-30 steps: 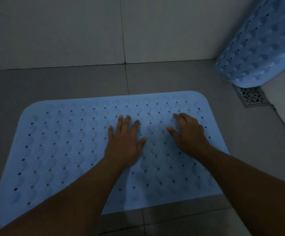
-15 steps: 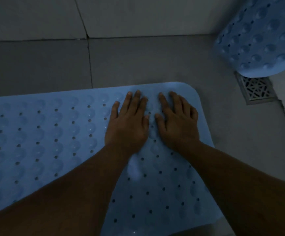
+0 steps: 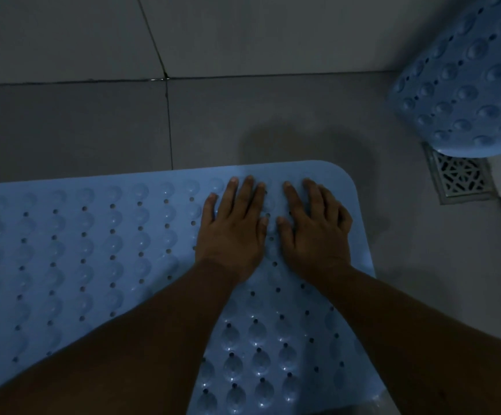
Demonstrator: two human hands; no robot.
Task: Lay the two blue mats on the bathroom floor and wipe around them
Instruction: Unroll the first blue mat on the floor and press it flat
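A light blue perforated mat [image 3: 93,250] lies flat on the grey tiled floor and fills the lower part of the head view. My left hand [image 3: 234,232] and my right hand [image 3: 313,232] press side by side on its far right corner, palms down, fingers straight and pointing toward the wall. The second blue mat [image 3: 471,82] leans upright in the top right corner, its suction-cup side showing.
A metal floor drain grate [image 3: 459,176] sits at the right, partly under the leaning mat. A tiled wall [image 3: 243,34] runs along the back. Bare grey floor [image 3: 78,127] lies between the wall and the flat mat.
Both hands slid forward and right on the mat, from its middle to its far right corner, and came close together. The view moved right with them.
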